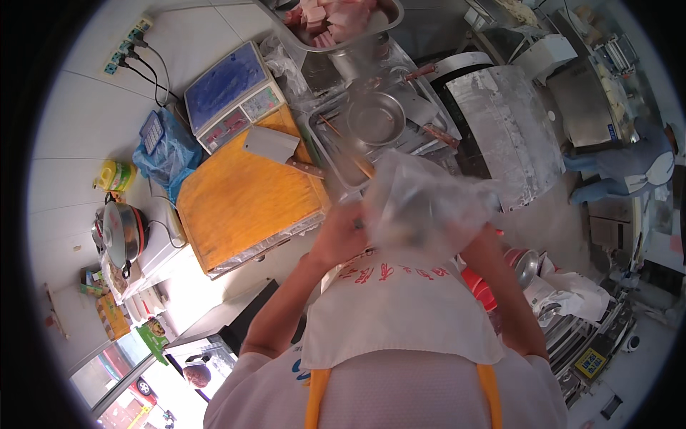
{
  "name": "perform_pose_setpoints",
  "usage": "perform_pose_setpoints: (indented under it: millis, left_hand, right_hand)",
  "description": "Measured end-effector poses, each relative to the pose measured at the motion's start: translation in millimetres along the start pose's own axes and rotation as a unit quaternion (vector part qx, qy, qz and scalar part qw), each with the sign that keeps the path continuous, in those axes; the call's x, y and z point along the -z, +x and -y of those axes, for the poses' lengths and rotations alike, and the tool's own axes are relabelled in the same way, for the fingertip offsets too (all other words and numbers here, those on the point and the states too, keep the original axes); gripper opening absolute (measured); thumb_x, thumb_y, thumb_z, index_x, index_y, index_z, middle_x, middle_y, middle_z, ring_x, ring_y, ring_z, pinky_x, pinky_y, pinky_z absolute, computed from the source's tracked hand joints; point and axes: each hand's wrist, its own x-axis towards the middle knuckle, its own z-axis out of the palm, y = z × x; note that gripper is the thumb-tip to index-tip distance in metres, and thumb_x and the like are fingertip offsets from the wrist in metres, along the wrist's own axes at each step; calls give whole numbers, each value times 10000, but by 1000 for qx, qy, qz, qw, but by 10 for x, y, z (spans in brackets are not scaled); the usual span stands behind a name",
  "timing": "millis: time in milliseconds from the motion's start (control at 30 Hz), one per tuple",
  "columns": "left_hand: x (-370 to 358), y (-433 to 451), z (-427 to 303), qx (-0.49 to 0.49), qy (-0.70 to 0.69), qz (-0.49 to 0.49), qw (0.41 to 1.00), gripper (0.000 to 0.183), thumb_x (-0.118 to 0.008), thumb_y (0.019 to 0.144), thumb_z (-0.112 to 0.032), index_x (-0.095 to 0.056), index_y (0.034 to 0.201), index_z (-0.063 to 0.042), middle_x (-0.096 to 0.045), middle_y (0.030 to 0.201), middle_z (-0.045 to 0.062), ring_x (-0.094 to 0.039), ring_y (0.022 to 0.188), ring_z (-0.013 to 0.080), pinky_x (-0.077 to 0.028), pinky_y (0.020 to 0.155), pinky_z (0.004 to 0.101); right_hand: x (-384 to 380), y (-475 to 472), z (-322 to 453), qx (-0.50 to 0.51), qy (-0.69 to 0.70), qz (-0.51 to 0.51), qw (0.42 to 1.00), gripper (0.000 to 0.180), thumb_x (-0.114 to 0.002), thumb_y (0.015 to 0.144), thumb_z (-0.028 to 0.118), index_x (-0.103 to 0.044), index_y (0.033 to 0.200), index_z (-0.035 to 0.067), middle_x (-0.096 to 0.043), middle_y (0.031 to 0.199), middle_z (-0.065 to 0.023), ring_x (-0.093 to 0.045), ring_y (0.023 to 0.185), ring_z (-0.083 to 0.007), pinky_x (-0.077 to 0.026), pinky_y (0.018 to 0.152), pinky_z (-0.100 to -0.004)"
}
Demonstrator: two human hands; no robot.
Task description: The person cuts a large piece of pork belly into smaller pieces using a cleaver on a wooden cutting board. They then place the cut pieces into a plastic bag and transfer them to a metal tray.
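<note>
A translucent plastic bag (423,198), blurred by motion, is held up in front of my chest. My left hand (343,233) grips its left side, and my right hand (477,238) has hold of the right side, partly veiled by the film. What the bag contains, if anything, is too blurred to tell. Just beyond it stands a metal tray (335,161) with a round steel bowl (376,118) and several utensils. Left of my hands, a cleaver (273,145) with a wooden handle lies on the far edge of a yellow cutting board (246,204).
A blue-topped weighing scale (228,86) stands behind the board. Cut raw meat (335,19) fills a steel pan at the top. A large metal drum-shaped unit (504,134) flanks the right. A lidded electric pot (123,230) sits far left. Another person (627,161) stands far right.
</note>
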Motion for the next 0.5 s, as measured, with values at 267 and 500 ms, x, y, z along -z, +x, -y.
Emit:
perform_pose_setpoints:
  millis: [267, 500]
  left_hand:
    - [12, 18, 581, 9, -774, 22, 633, 218, -573, 1034, -166, -714, 1012, -2, -730, 1026, 140, -694, 941, 265, -554, 808, 366]
    - [44, 391, 831, 14, -796, 59, 602, 296, -448, 1147, -153, -607, 1321, 27, -622, 879, 24, -459, 575, 86, -362, 496, 220]
  right_hand:
    - [287, 194, 70, -372, 534, 69, 756, 198, -795, 987, 187, -789, 1074, 10, -728, 894, -21, -647, 817, -79, -508, 774, -249]
    - [39, 990, -473, -286, 861, 22, 420, 159, -626, 1108, 202, -682, 1093, 53, -628, 770, -6, -670, 764, -165, -540, 766, -350]
